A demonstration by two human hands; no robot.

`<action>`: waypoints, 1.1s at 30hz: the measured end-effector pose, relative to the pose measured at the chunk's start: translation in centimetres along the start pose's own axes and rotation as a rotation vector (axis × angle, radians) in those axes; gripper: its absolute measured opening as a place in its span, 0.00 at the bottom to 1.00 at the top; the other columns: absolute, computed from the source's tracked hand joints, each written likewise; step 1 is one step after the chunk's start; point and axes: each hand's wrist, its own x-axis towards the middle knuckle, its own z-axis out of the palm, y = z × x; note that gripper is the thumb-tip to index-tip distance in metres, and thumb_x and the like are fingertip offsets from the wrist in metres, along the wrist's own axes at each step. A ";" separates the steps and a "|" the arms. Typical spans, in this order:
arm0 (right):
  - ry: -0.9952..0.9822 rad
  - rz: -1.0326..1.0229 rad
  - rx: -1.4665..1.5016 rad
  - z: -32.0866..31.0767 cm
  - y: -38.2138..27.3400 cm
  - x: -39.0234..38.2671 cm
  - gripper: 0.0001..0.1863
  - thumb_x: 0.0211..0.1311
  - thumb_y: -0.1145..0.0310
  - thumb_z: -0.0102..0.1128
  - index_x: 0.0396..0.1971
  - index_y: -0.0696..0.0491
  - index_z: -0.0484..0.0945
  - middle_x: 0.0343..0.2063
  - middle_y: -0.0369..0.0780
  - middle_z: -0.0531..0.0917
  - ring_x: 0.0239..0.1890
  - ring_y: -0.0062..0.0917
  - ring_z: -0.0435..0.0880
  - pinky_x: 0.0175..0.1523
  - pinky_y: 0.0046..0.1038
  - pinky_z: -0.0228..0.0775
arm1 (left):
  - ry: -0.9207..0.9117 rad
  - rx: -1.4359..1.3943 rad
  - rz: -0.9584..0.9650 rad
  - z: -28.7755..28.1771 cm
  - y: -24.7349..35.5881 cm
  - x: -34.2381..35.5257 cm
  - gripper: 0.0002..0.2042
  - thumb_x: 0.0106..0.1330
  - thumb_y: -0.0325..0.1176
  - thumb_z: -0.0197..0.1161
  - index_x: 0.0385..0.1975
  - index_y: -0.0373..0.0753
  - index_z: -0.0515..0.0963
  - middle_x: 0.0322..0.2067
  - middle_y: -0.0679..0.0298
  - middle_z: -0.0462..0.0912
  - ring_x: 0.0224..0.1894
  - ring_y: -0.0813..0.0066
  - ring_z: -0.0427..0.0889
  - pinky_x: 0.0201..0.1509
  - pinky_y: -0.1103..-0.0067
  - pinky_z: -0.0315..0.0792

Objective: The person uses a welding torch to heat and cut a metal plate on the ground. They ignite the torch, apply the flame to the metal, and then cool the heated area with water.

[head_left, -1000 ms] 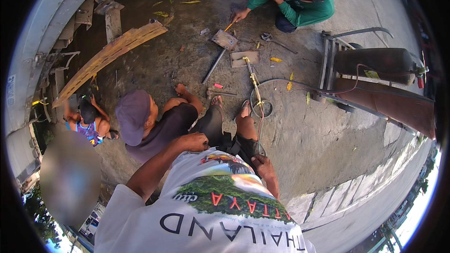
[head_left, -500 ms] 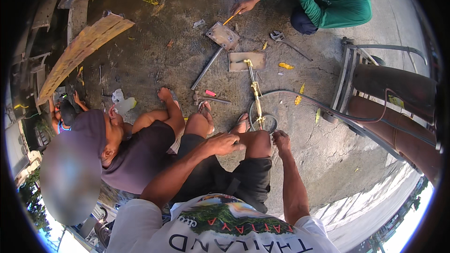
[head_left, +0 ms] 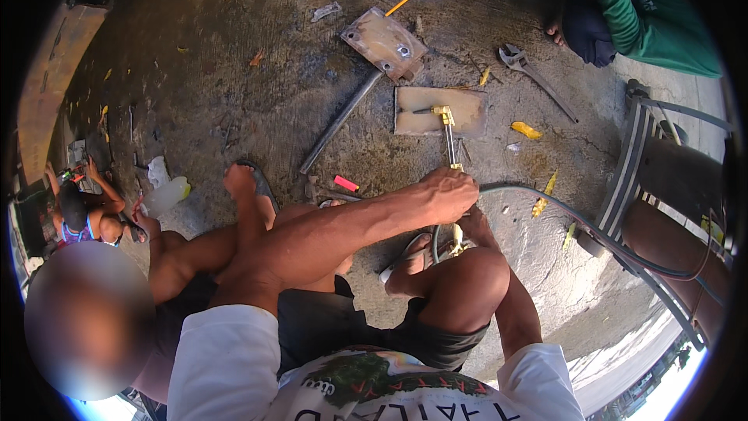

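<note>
My left hand (head_left: 448,191) reaches across my knees and is closed around the tube of a brass cutting torch (head_left: 449,140). The torch's tip rests over a flat rectangular steel plate (head_left: 460,111) on the concrete. My right hand (head_left: 474,224) sits just below the left, behind my right knee, gripping the torch's handle end; its fingers are mostly hidden. Hoses (head_left: 576,226) run from the torch toward the right.
A square base plate on a pipe (head_left: 386,43) lies beyond the steel plate, with a wrench (head_left: 538,78) to its right. A person in green holds a yellow stick (head_left: 409,0) at the top. Another person squats at my left, foot (head_left: 241,181) forward. Gas cylinders (head_left: 678,187) stand on the right.
I have leaned in closer over the ground. My left hand has moved forward from my knee onto the torch tube, and my right hand has settled under it.
</note>
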 end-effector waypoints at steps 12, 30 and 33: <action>-0.011 0.055 0.470 5.0 3.6 3.9 0.20 0.59 0.59 0.68 0.38 0.63 0.78 0.25 0.41 0.83 0.22 0.24 0.82 0.27 0.27 0.76 | 0.134 -0.016 0.266 1.2 -3.7 3.0 0.17 0.59 0.47 0.69 0.30 0.35 0.81 0.21 0.58 0.84 0.26 0.63 0.86 0.29 0.67 0.78; 0.384 -0.141 0.699 0.3 3.0 -4.7 0.20 0.53 0.63 0.75 0.43 0.57 0.81 0.23 0.34 0.81 0.20 0.18 0.74 0.26 0.24 0.67 | 0.066 0.133 0.335 -3.5 0.0 1.2 0.11 0.55 0.35 0.68 0.21 0.31 0.83 0.21 0.52 0.82 0.25 0.63 0.85 0.28 0.68 0.77; 0.559 -0.422 0.885 -3.7 -2.7 -6.8 0.18 0.56 0.70 0.72 0.45 0.53 0.78 0.29 0.32 0.80 0.26 0.16 0.75 0.30 0.20 0.67 | 0.331 0.157 0.330 -2.3 0.7 -0.2 0.07 0.51 0.31 0.66 0.22 0.33 0.84 0.22 0.54 0.83 0.28 0.63 0.84 0.32 0.68 0.76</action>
